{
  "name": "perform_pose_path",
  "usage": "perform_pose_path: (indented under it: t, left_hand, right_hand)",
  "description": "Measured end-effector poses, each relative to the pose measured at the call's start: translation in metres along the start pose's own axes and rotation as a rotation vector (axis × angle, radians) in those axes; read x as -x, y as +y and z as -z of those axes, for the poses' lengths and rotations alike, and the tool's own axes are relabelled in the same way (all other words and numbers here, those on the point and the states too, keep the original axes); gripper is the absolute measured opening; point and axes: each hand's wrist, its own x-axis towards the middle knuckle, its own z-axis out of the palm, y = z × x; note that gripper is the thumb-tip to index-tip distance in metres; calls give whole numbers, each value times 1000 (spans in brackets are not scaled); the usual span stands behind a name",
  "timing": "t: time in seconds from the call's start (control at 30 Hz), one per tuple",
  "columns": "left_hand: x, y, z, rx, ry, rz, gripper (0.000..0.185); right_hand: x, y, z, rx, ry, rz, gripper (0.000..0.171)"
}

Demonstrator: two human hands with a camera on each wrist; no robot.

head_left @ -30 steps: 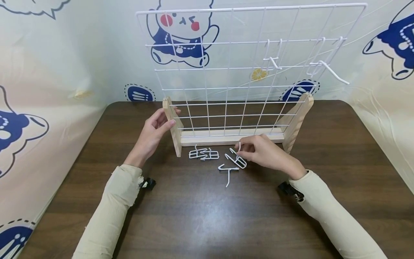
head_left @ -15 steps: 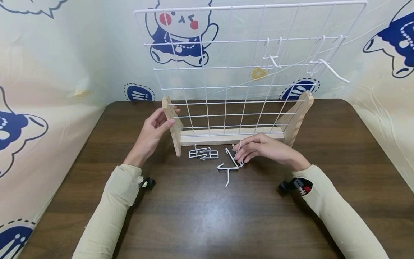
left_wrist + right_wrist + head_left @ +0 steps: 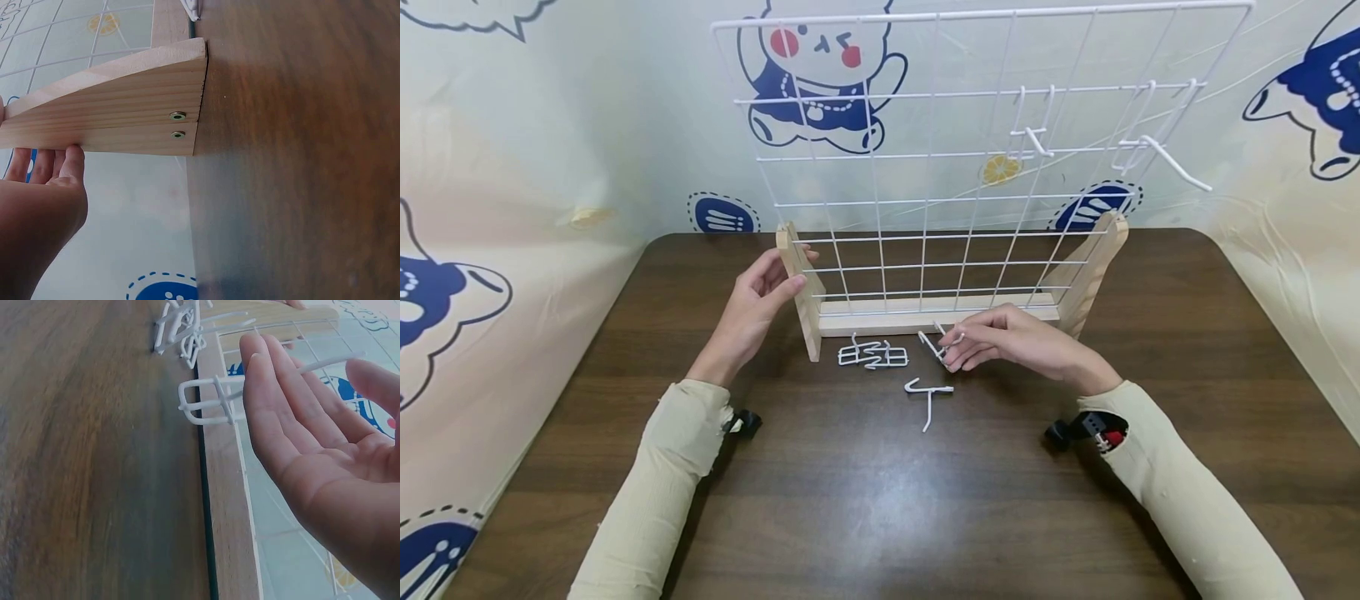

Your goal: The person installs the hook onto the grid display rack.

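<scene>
My left hand (image 3: 752,304) grips the left wooden side leg (image 3: 805,308) of a white wire grid rack (image 3: 925,202). Thumb in front, fingers behind, it pinches the board; the left wrist view has the fingers (image 3: 74,164) along the board's edge. My right hand (image 3: 1011,342) holds a white wire display hook (image 3: 931,347) just in front of the rack's base bar. In the right wrist view, the hook's rectangular back frame (image 3: 182,406) sticks out past the fingertips, and its prong runs across toward the thumb. A loose hook (image 3: 929,390) lies on the table nearby.
Several interlocked wire hooks (image 3: 872,357) lie by the rack's left leg. Two hooks hang high on the grid's right side, a short one (image 3: 1036,143) and a long one (image 3: 1172,167). The right wooden leg (image 3: 1093,275) stands behind my right hand. A patterned cloth (image 3: 587,125) surrounds the table.
My right hand has turned over and drawn the hook up and away from the loose one on the table. The left hand keeps its hold on the leg.
</scene>
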Motion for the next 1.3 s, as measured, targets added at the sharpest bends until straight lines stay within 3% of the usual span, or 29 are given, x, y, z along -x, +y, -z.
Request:
perform_pose_path:
  t: [0.9,1.13,1.3]
  left_hand:
    - [-1,-1,-1,1,8,8,46]
    - [-1,-1,1,2,7,12,46]
    - [-2,-1,0,-2,11,17,46]
  right_hand:
    - [9,-18,-6,-7,56,121,41]
    - [11,-23,-10,-87,49,175,38]
    - [9,-21,-15,-136,97,201,34]
